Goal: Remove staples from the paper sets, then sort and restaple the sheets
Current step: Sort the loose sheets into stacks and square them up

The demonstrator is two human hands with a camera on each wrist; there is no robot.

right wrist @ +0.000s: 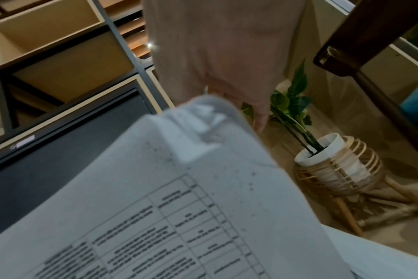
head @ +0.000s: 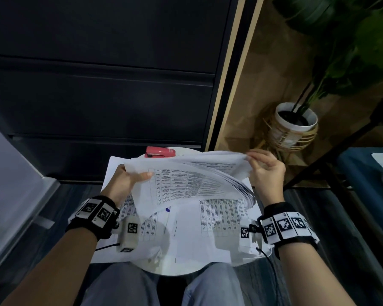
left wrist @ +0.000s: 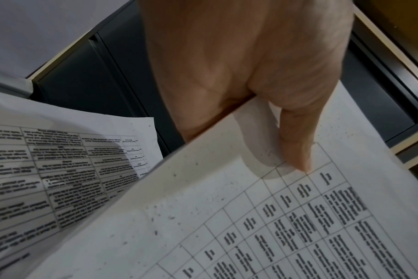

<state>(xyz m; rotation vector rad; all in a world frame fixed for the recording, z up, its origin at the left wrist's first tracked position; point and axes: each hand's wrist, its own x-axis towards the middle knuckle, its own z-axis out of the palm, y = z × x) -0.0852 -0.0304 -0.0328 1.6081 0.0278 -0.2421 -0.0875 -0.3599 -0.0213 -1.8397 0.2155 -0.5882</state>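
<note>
A thick set of printed sheets (head: 186, 180) with tables is lifted above a small round white table (head: 177, 270). My left hand (head: 128, 180) grips its left edge, thumb (left wrist: 296, 143) pressed on top of the page. My right hand (head: 265, 168) pinches the set's far right corner (right wrist: 203, 120), where the pages fan out. More printed sheets (head: 208, 219) lie flat on the table underneath. A red stapler (head: 160, 152) sits at the table's far edge, behind the lifted set.
A dark cabinet (head: 102, 85) with drawers stands just beyond the table. A potted plant (head: 294, 124) in a rattan stand is on the floor to the right. A blue seat (head: 367, 173) is at far right. My knees are under the table's near edge.
</note>
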